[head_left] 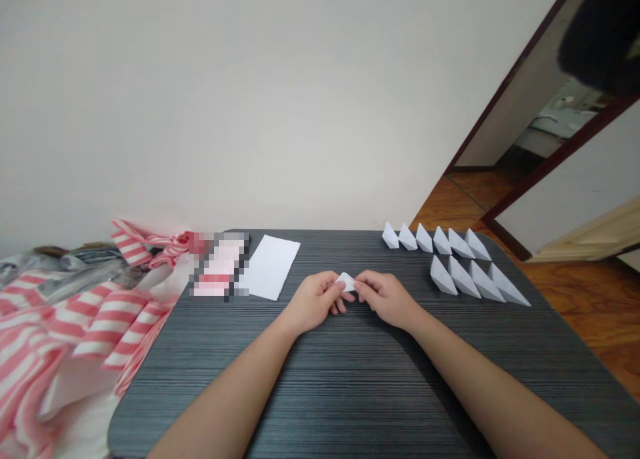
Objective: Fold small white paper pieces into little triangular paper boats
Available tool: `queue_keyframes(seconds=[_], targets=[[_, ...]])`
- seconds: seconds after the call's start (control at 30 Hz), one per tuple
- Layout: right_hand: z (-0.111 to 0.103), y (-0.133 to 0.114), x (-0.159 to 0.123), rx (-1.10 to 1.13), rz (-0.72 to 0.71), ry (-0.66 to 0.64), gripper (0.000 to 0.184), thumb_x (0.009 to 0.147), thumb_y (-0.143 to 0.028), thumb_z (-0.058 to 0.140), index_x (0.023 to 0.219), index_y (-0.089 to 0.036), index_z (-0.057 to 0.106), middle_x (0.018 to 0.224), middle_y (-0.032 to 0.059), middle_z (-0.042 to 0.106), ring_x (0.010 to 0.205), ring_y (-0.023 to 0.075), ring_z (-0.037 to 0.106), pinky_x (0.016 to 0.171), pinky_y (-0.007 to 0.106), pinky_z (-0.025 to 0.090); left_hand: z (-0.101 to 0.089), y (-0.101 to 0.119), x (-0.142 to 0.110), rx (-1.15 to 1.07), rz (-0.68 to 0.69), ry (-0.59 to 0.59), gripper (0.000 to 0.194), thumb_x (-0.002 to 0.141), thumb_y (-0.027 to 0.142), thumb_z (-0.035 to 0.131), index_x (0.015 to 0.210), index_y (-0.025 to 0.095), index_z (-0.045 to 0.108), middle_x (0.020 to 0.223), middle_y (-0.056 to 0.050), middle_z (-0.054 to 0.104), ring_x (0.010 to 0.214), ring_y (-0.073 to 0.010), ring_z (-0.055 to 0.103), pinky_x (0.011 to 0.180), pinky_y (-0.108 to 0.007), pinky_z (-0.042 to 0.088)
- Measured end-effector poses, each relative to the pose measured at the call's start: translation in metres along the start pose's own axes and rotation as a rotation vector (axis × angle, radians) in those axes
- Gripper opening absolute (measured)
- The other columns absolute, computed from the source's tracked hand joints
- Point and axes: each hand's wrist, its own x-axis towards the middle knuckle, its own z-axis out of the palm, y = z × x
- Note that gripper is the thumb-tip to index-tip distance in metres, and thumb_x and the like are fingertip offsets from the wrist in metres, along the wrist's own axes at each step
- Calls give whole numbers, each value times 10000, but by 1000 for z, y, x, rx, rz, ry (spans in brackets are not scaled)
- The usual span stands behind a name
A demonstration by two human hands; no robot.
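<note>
A small piece of folded white paper (346,281) is held between both hands over the middle of the dark table (340,379). My left hand (316,300) pinches its left side, thumb on top and fingers beneath. On the right side, the thumb and fingertips of my right hand (384,295) close on its edge. Part of the paper is covered by the fingers. To the right stand folded white paper boats, a back row (425,238) and a front row (465,278), several in each.
Left of my hands lies a stack of white paper sheets (274,266). Beside it is a pixelated phone-like object (217,269). Red-and-white striped cloth (113,319) is heaped off the table's left edge. A pale wall (300,112) rises behind the table.
</note>
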Motion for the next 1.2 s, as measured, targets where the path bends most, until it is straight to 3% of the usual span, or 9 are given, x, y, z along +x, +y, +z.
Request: queue_keyframes(seconds=[0.1,1.2], targets=[[-3,-4,0,-75,-12,-34,300,892,-259,436,624,-170,535,540,-28,514,508,97,477,525,218,342,1,-1,0,9,-4,22,325,869,418,434,867,118,559,845,-96,686,553,-93,585,509,-209,442],[1,-8,-2,-3,56,-51,313,898,-297,425,619,-180,506,474,-45,514,385,77,479,429,189,358,1,-1,1,10,11,-3,268,852,366,481,854,115,577,763,-67,659,590,-106,596,534,-218,468]])
